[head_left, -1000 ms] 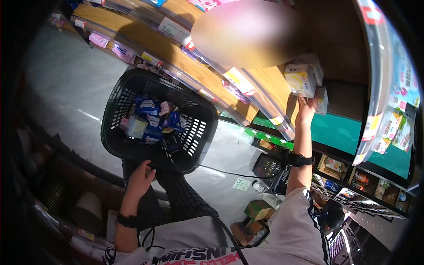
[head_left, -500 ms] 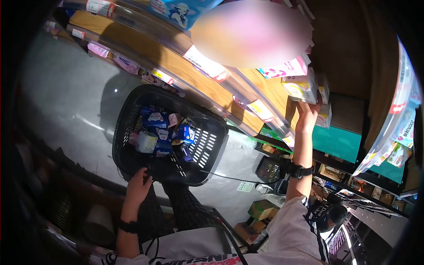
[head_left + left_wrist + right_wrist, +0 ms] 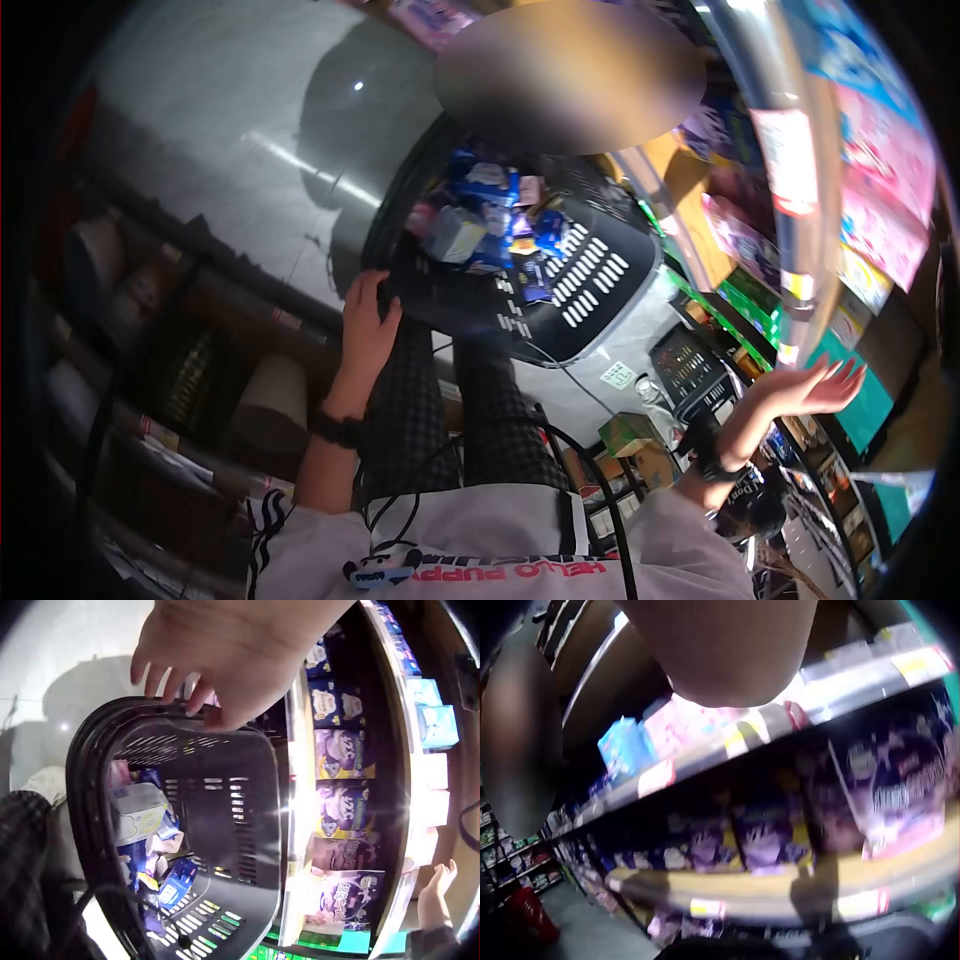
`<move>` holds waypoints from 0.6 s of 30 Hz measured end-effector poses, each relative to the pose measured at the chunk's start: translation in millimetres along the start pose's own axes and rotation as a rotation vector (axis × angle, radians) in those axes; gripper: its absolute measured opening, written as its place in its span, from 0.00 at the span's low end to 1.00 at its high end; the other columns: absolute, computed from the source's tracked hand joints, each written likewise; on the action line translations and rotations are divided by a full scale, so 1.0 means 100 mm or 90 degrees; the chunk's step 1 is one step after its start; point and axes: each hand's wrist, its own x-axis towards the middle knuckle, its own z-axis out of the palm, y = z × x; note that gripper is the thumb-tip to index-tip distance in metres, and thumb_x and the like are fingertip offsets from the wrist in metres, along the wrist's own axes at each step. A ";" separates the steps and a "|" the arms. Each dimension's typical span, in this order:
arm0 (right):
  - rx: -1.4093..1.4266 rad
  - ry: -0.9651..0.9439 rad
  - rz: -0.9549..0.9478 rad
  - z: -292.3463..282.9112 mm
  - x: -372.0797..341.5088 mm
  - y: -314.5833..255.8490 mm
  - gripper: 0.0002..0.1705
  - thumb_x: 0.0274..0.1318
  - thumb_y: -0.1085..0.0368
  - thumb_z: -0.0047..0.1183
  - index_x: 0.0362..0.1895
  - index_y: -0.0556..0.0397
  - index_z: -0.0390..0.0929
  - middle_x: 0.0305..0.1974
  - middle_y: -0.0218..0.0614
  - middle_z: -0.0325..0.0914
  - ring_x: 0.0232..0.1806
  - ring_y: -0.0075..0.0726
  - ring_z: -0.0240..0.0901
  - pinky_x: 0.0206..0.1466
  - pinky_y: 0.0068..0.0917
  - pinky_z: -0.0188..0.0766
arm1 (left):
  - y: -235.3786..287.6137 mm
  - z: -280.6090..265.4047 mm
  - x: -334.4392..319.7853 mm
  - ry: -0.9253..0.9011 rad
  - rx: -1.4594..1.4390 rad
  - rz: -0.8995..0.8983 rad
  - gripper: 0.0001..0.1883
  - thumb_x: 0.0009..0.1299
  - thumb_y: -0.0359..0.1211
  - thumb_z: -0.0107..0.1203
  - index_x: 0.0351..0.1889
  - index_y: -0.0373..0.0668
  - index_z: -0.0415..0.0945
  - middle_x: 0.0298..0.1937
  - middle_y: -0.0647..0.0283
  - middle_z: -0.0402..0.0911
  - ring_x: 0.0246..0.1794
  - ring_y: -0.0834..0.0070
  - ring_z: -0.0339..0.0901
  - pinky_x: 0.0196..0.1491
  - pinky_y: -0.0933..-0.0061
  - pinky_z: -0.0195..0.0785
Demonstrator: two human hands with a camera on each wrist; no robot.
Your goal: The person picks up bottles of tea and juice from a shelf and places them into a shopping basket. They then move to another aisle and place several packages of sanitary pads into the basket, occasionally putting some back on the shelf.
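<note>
A black shopping basket (image 3: 620, 250), perforated and holding several blue and pink packets (image 3: 490, 185) and a pale box-shaped pack (image 3: 455, 235), stands before the legs. My left hand (image 3: 368, 320) is at its near rim; in the left wrist view its loose fingers (image 3: 174, 682) are spread and the thumb overlaps the rim. My right hand (image 3: 810, 388) is raised beside the shelf at the right, palm up, fingers apart, holding nothing. From the left wrist it shows small (image 3: 435, 889) at lower right. The right wrist view is blurred, with skin across its top.
Shelves with price-tagged edges (image 3: 660, 776) carry purple packets (image 3: 341, 754) and pink packs (image 3: 885, 185). Another black basket (image 3: 685, 360) and a green-topped carton (image 3: 625, 435) are on the floor at right. A brown shelf unit (image 3: 210, 470) lies left.
My right hand has left the white boxed packs on the shelf and come back lower and to the right with nothing in it. The view has swung toward the basket. My left hand stays by the rim.
</note>
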 end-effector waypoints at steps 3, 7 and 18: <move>-0.176 -0.363 -0.160 0.10 -1.06 -0.19 0.12 0.44 0.75 0.48 0.37 0.61 0.73 0.47 0.49 0.68 0.49 0.46 0.64 0.55 0.39 0.61 | -0.30 0.04 0.18 0.059 0.078 -0.022 0.29 0.57 0.31 0.56 0.56 0.36 0.59 0.56 0.44 0.61 0.55 0.47 0.61 0.55 0.59 0.58; 0.056 -0.760 0.524 0.92 -3.01 -0.26 0.21 0.47 0.75 0.49 0.49 0.51 0.70 0.49 0.40 0.70 0.51 0.42 0.67 0.55 0.33 0.62 | -0.60 0.13 0.30 -0.077 0.026 -0.130 0.38 0.59 0.35 0.57 0.63 0.35 0.46 0.61 0.40 0.54 0.60 0.45 0.57 0.58 0.59 0.56; 0.090 -0.776 0.722 1.91 -4.72 -0.35 0.56 0.25 0.55 0.69 0.59 0.63 0.51 0.49 0.52 0.65 0.52 0.49 0.63 0.54 0.39 0.61 | -0.48 0.00 0.43 -0.026 0.114 -0.040 0.35 0.61 0.32 0.55 0.62 0.36 0.48 0.57 0.44 0.62 0.56 0.49 0.63 0.56 0.59 0.58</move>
